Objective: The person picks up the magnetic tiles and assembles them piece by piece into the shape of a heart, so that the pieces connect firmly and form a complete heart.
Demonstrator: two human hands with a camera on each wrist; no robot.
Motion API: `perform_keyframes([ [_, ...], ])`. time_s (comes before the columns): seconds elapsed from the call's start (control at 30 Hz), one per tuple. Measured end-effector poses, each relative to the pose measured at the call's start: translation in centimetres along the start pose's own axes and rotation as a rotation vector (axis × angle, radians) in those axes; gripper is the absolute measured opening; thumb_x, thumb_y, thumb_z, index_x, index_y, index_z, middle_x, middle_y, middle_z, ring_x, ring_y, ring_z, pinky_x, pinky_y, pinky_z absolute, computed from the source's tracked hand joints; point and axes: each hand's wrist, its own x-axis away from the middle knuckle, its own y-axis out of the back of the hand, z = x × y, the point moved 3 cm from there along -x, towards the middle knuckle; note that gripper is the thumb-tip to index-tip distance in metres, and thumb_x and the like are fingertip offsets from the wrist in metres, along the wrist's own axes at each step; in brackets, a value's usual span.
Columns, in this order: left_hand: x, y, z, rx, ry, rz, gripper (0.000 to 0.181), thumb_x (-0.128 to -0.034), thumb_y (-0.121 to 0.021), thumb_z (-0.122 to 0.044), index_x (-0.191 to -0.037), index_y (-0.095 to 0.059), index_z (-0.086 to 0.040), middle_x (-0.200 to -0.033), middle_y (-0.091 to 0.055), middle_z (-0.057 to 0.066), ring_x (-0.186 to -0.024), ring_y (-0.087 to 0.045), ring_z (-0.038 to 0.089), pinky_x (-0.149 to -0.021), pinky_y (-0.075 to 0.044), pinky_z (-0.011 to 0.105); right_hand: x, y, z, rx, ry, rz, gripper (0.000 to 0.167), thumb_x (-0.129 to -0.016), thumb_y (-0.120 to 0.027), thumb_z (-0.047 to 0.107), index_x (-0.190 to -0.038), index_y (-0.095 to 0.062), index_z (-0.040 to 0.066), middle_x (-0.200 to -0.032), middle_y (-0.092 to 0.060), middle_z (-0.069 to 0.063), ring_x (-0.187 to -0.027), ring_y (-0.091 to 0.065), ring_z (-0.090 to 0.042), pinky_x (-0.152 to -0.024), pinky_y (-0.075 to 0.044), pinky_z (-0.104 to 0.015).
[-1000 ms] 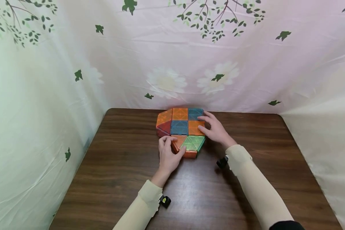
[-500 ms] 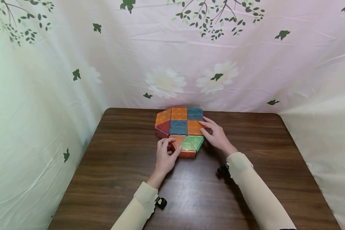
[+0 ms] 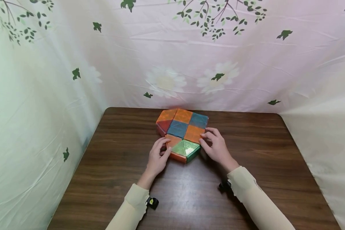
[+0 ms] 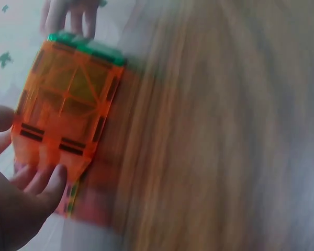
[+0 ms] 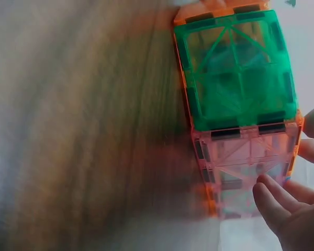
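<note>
A flat, low block built from translucent magnetic tiles point(image 3: 177, 128) lies near the table's far edge, turned at an angle. Orange and blue squares form its top, with a red triangle at left and green triangles point(image 3: 187, 147) at the front. My left hand point(image 3: 157, 158) holds its front-left corner, fingers bent at the edge. On the right side, my right hand point(image 3: 217, 148) grips the edge with thumb and fingers. An orange side tile point(image 4: 68, 89) faces the left wrist view. The right wrist view shows a green side tile point(image 5: 240, 73) beside a pink one point(image 5: 246, 157).
The dark wood-grain table point(image 3: 109, 166) extends to both sides and toward me. A pale cloth backdrop point(image 3: 172, 48) printed with leaves and flowers hangs right behind the table's far edge and along both sides. Small cameras sit on both wrists.
The tile block has turned clockwise, its front swinging left and its far right corner moving right and nearer. My left hand has moved left; my right hand has come slightly closer to me.
</note>
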Motion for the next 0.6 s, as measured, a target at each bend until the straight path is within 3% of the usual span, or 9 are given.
perform_keyframes([
  [0.17, -0.6, 1.9, 0.5, -0.016, -0.001, 0.086, 0.033, -0.1087, -0.061, -0.021, -0.141, -0.064, -0.016, -0.155, -0.052, 0.009, -0.126, -0.062, 0.028, -0.092, -0.057, 0.046, 0.8, 0.2, 1.3, 0.016, 0.033, 0.025, 0.012, -0.094, -0.078, 0.007, -0.106, -0.077, 0.006, -0.126, -0.057, -0.02, -0.103, -0.067, -0.027, -0.084, -0.062, -0.047],
  [0.27, -0.6, 2.3, 0.6, -0.043, -0.005, 0.084, 0.033, -0.1081, -0.062, -0.02, -0.141, -0.064, -0.015, -0.153, -0.052, 0.011, -0.126, -0.06, 0.03, -0.092, -0.057, 0.049, -0.2, 0.6, 1.1, 0.048, 0.046, 0.041, 0.01, -0.094, -0.079, 0.011, -0.103, -0.078, 0.01, -0.12, -0.059, -0.016, -0.102, -0.065, -0.026, -0.084, -0.06, -0.047],
  [0.37, -0.1, 1.8, 0.2, -0.101, -0.014, 0.054, 0.039, -0.1008, -0.073, -0.026, -0.138, -0.066, -0.018, -0.153, -0.047, 0.013, -0.13, -0.055, 0.031, -0.098, -0.054, 0.051, -1.7, 1.3, -0.1, 0.079, 0.03, 0.022, 0.013, -0.094, -0.079, 0.014, -0.105, -0.076, 0.009, -0.121, -0.06, -0.016, -0.108, -0.061, -0.03, -0.089, -0.054, -0.05],
  [0.47, 0.7, 0.8, -0.3, -0.166, -0.006, 0.074, 0.058, -0.0878, -0.086, -0.04, -0.139, -0.064, -0.026, -0.158, -0.034, 0.011, -0.14, -0.041, 0.034, -0.106, -0.046, 0.057, -3.3, 1.6, -1.9, 0.09, -0.04, 0.016, 0.025, -0.097, -0.077, 0.018, -0.119, -0.072, 0.006, -0.134, -0.056, -0.02, -0.124, -0.054, -0.036, -0.099, -0.046, -0.057],
  [0.6, 1.1, -0.3, -0.6, -0.225, -0.01, 0.088, 0.074, -0.078, -0.091, -0.053, -0.141, -0.06, -0.031, -0.162, -0.024, 0.01, -0.141, -0.032, 0.035, -0.106, -0.043, 0.06, -4.4, 1.2, -3.8, 0.046, -0.154, 0.09, 0.039, -0.103, -0.07, 0.025, -0.138, -0.064, 0.007, -0.146, -0.053, -0.022, -0.129, -0.052, -0.039, -0.105, -0.044, -0.061],
])
